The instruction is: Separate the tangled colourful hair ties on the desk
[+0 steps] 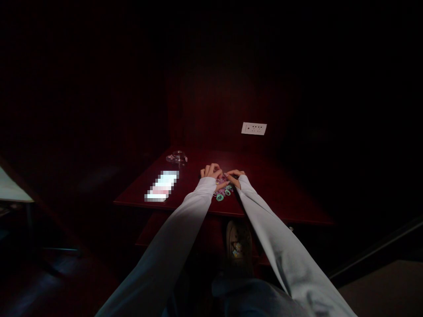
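Observation:
Both of my hands are at a small pile of purple and green rings point(220, 197) near the front middle of the dark red table point(274, 202). My left hand point(211, 172) curls its fingers around the pile's left and far side. From the right, my right hand point(235, 177) reaches in with bent fingers, its fingertips close to those of the left. Pinkish-purple pieces show between the fingers. Which of them each hand grips is too small to make out.
A bright, pixelated phone-like rectangle point(161, 186) lies on the table's left side. Behind it sits a clear round container point(179, 157). A white socket plate point(254, 128) is on the back wall. Below the table edge a shoe point(238, 240) shows.

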A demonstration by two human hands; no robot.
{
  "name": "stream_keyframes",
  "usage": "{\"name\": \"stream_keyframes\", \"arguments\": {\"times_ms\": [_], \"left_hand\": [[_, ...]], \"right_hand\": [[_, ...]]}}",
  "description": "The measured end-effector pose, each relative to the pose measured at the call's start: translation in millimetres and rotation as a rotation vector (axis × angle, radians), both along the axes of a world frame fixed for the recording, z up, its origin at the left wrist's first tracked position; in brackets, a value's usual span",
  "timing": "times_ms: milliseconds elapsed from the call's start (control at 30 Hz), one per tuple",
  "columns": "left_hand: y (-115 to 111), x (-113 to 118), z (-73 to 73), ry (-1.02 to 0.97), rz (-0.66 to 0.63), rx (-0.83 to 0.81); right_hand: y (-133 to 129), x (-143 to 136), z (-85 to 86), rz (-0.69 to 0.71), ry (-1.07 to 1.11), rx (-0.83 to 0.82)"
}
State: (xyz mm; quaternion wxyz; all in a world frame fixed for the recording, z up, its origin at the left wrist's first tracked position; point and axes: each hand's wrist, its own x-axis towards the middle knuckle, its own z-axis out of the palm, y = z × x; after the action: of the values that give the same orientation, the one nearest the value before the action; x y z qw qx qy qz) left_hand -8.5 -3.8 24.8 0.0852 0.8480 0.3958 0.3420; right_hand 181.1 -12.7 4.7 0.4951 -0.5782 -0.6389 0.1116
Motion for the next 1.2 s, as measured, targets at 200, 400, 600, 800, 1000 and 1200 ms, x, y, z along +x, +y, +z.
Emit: {"name": "stream_keyframes", "arguments": {"times_ms": [200,400,600,800,1000,1200], "left_hand": [[2.0,-0.2,-2.0,0.008,-0.005,0.011],[6.3,1.6,-5.0,-0.008,-0.038,0.003],[2.9,1.0,-5.3,-0.017,-0.036,0.035],[7.3,3.4,-6.4,-0.007,-0.028,0.008],[3.1,-0.3,-4.4,-0.025,-0.012,0.029],[0.6,-0.7,-3.2,-0.014,0.009,0.054]], "right_hand": [[0.9,-0.5,-0.1,-0.009,0.001,0.009],[-0.1,-1.6,0.5,-0.022,0.018,0.000],[-2.6,-2.0,3.0,-0.022,0.033,-0.004],[-4.0,-3.1,5.8,-0.015,0.118,0.008],[-2.3,-0.9,5.6,0.007,0.085,-0.017],[-5.1,-2.4,4.6,-0.007,0.061,0.008]]}}
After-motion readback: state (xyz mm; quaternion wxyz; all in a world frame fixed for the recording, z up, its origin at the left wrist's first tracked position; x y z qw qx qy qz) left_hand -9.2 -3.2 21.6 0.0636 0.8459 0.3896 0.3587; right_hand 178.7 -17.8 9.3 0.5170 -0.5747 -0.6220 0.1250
